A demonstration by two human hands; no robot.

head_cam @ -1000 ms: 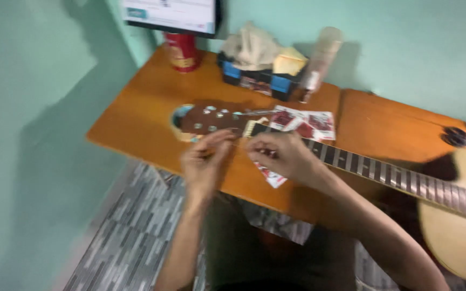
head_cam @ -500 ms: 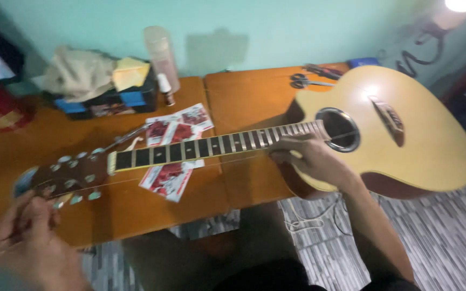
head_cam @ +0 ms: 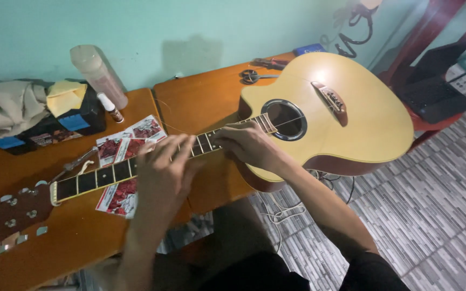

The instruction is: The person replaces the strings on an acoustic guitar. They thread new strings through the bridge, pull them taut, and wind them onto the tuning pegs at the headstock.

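On the far left lies the guitar's headstock (head_cam: 7, 215), flat on the orange table (head_cam: 200, 102). The guitar (head_cam: 346, 113) stretches across the table, its neck (head_cam: 90, 180) running right to the big round body. Under the neck lie some red and white paper packets (head_cam: 128, 143). Behind them stand a pale bottle (head_cam: 98, 75) and a dark box (head_cam: 55, 126) with cloths on top.

The left hand (head_cam: 163, 172) lies over the neck with fingers spread a little; it is blurry, so I cannot tell if it pinches anything. The right hand (head_cam: 249, 145) rests on the neck near the sound hole (head_cam: 287, 118), fingers curled down on it.

The guitar looks light and hollow, stiff, with smooth shiny wood that could slip and dent. It looks best held by the neck and under the body
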